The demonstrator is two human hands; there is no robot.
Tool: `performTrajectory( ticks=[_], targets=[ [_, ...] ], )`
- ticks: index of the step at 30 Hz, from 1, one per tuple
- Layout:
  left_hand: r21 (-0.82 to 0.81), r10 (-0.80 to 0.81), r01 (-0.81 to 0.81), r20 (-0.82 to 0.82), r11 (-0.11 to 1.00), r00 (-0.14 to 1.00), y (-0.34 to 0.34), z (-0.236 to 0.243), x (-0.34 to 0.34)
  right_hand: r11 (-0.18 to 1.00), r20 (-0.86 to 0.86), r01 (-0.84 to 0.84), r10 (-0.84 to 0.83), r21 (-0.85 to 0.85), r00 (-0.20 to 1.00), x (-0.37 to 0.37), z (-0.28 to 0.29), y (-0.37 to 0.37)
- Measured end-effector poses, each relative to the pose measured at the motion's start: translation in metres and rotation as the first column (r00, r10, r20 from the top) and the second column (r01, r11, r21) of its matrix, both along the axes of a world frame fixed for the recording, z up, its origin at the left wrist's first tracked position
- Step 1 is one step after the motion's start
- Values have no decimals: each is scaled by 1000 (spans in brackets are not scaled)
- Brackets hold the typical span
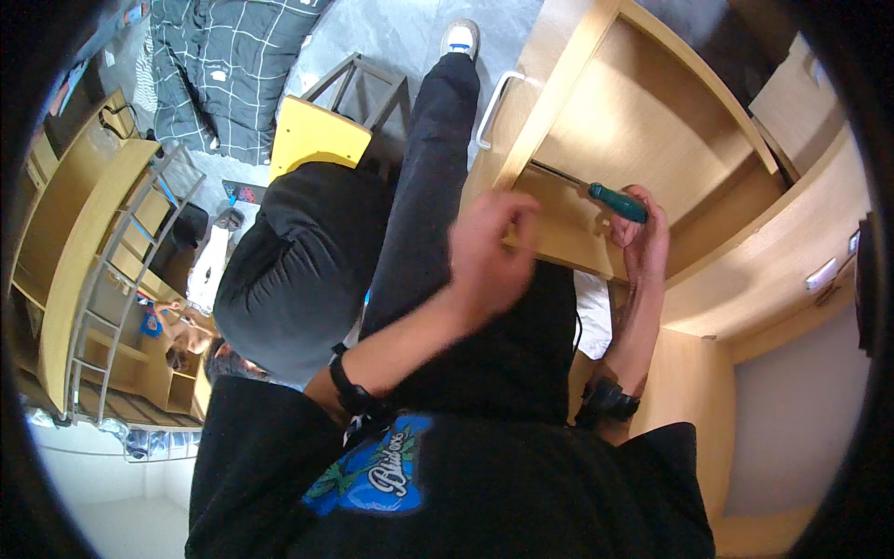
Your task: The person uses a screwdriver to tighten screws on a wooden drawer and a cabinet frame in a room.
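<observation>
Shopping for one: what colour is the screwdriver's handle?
The handle is dark green, clearest in head view.

Black short-sleeved T-shirt (540,494) at six o'clock, blue print (368,475) with green shapes and pale lettering toward seven, black wrist strap (348,382) between seven and eight, chunky black wristband (610,402) at four, black trousers (507,359) toward five.

There was one green-handled screwdriver (617,202), one wooden drawer (643,112), one yellow-seated stool (321,135), one ladder (101,320), one dark checked blanket (219,74) and two black wristbands (349,382) (the one pair among these singles).
</observation>
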State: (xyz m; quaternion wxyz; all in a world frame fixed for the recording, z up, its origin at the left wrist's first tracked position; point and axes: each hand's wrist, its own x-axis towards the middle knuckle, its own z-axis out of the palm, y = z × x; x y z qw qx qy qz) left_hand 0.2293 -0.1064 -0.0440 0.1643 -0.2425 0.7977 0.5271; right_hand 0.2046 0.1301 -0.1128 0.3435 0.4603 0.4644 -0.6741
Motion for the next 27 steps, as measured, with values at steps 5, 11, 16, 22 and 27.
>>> performTrajectory(
  ticks=[5,11,16,22,27],
  targets=[
    [416,202,-820,831,392,519,76,4,-14,936,-77,164,-148,311,986,-19,9,-31],
    [342,422,-811,720,474,550,115,-59,-13,908,168,-357,326,219,930,-14,-15,17],
    [324,567,-884,680,337,465,116,-71,-18,937,-15,134,-136,324,991,-20,19,-16],
    [416,548,-846,645,334,533,122,-74,-14,943,156,-230,196,241,968,-2,-7,21],
    [414,436,-798,679,438,591,113,-80,-11,965,-19,-9,15,262,1000,-4,7,3]
  ],
)
